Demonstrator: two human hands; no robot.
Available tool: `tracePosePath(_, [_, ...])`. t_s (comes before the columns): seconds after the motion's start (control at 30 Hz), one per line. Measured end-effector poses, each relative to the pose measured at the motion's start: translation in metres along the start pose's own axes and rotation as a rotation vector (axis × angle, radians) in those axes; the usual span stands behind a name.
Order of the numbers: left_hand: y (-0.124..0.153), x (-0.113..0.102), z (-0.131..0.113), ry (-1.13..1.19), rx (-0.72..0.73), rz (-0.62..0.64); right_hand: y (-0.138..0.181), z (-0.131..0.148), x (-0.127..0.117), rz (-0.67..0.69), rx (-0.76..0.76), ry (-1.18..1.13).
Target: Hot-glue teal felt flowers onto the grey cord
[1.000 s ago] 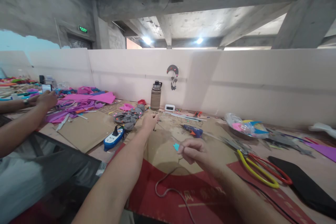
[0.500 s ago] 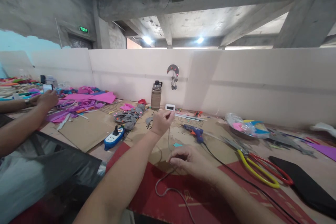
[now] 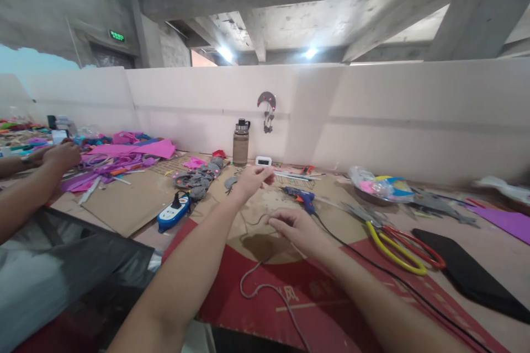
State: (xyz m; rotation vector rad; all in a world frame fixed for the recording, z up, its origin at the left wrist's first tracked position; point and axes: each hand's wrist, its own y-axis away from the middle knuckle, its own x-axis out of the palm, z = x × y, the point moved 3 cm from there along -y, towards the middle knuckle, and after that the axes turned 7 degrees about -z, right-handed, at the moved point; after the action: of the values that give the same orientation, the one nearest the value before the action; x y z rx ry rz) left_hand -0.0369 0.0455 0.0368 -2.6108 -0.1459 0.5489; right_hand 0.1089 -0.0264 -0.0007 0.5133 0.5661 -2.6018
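Note:
My right hand (image 3: 296, 229) has its thumb and fingertips closed on a thin grey cord (image 3: 259, 221), a short curve of which sticks out to the left of the fingers. More of this cord snakes across the red part of the cardboard (image 3: 232, 287) towards the front edge. Ahead and to the left, my left hand (image 3: 253, 181) is raised above the board with its fingers pinched together; what is between them is too small to make out. A blue hot glue gun (image 3: 301, 198) lies just beyond my right hand, its black cable running to the front right.
Yellow- and red-handled scissors (image 3: 397, 251) and a black flat case (image 3: 467, 270) lie at the right. A blue power strip (image 3: 174, 212), grey felt pieces (image 3: 196, 179) and a bottle (image 3: 240, 146) stand leftward. Another person's hands (image 3: 62, 157) hold a phone at far left.
The cord stretched between my hands no longer shows there. My right hand has risen slightly, and a short curve of cord now extends left from it. The whole view has shifted a little.

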Motion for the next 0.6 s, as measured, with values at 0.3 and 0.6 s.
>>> tracePosePath(0.3, [0.016, 0.029, -0.003, 0.131, -0.024, 0.414, 0.001, 0.001, -0.017, -0.029, 0.021, -0.193])
tracePosePath(0.6, [0.004, 0.019, 0.011, -0.083, 0.048, 0.055, 0.010, 0.008, 0.008, 0.255, -0.137, 0.167])
